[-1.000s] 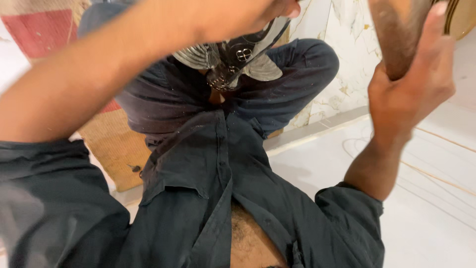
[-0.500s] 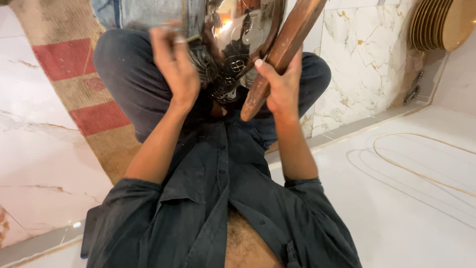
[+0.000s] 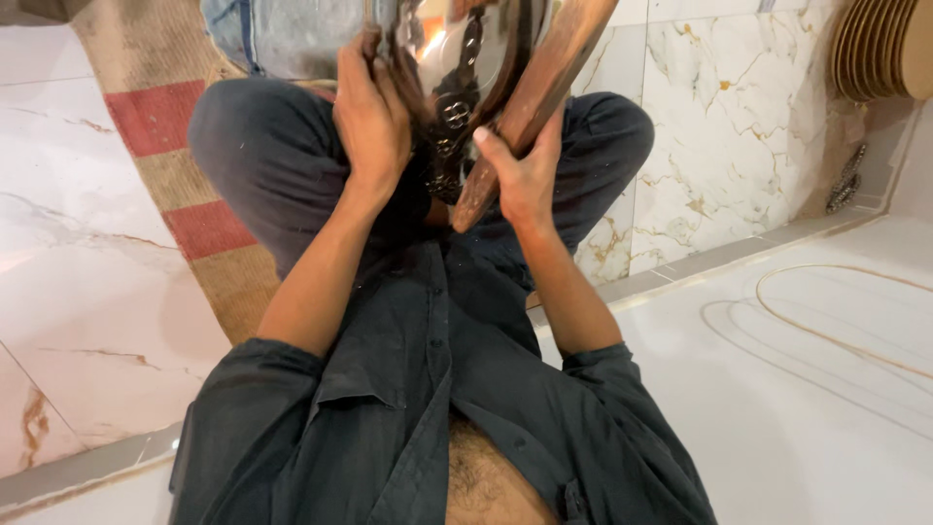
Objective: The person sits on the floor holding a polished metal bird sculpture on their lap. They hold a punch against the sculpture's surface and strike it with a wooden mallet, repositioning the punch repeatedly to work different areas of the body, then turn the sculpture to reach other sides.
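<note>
I sit cross-legged in dark clothes. My left hand (image 3: pixel 374 122) grips the left rim of a shiny round metal vessel (image 3: pixel 457 58) held above my lap at the top of the head view. My right hand (image 3: pixel 525 175) is closed around a long brown bar (image 3: pixel 544 87) that slants up to the right and lies against the vessel's right side. The vessel's polished face mirrors dark shapes. Its upper part is cut off by the frame edge.
A woven mat with red and tan stripes (image 3: pixel 165 185) lies under my legs on the marble floor (image 3: pixel 68 292). A stack of brass-coloured discs (image 3: pixel 880 49) leans at the top right by a marble wall (image 3: pixel 739 126). A white slab with curved lines (image 3: pixel 826 331) lies to the right.
A second ago my arms were spread, the right hand holding the brown bar high to the right. Now both hands are close together on the vessel and the bar, above my lap.
</note>
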